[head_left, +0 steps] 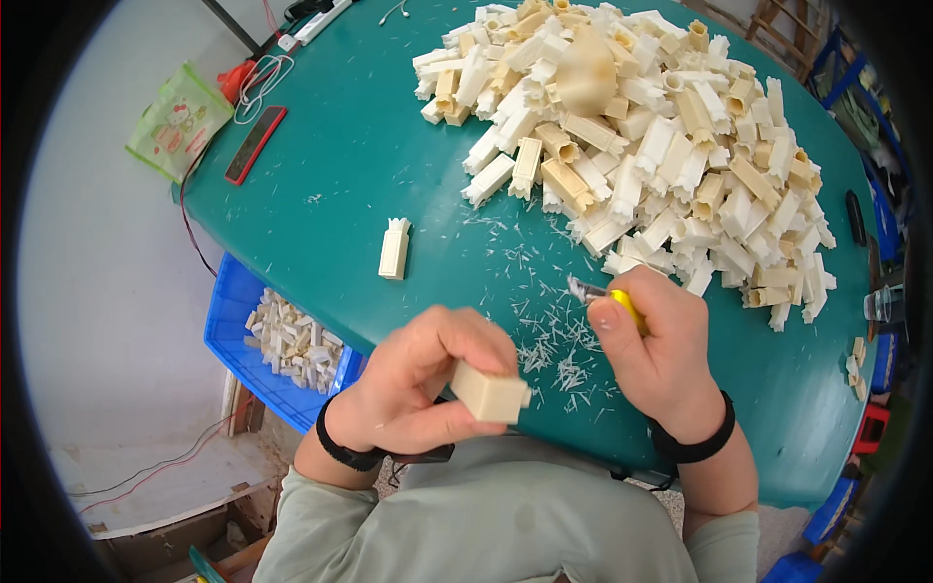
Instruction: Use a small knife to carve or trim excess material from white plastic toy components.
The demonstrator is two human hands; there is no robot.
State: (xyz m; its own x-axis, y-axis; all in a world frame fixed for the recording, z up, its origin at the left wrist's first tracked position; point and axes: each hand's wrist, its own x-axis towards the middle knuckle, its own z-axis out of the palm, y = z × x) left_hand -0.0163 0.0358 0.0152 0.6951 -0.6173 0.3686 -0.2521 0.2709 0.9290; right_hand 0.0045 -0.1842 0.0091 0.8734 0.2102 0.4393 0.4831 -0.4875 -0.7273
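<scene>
My left hand point(428, 374) grips a cream rectangular plastic piece point(491, 394) between thumb and fingers, close to the table's near edge. A small knob shows at the piece's right end. My right hand point(656, 345) is closed around a knife with a yellow handle point(627, 307), its metal blade pointing left, apart from the piece. Thin white shavings point(559, 355) lie scattered on the green table point(330, 209) between and beyond my hands. A large heap of white and cream plastic pieces point(661, 155) covers the far right. One single piece point(394, 250) lies apart, left of the heap.
Below the table's left edge, a blue bin point(225, 325) holds many small pieces. A red-edged phone point(256, 145), a white cable point(260, 87) and a green bag point(182, 121) are at the far left. A glass point(880, 304) and a few scraps point(855, 369) sit by the right edge.
</scene>
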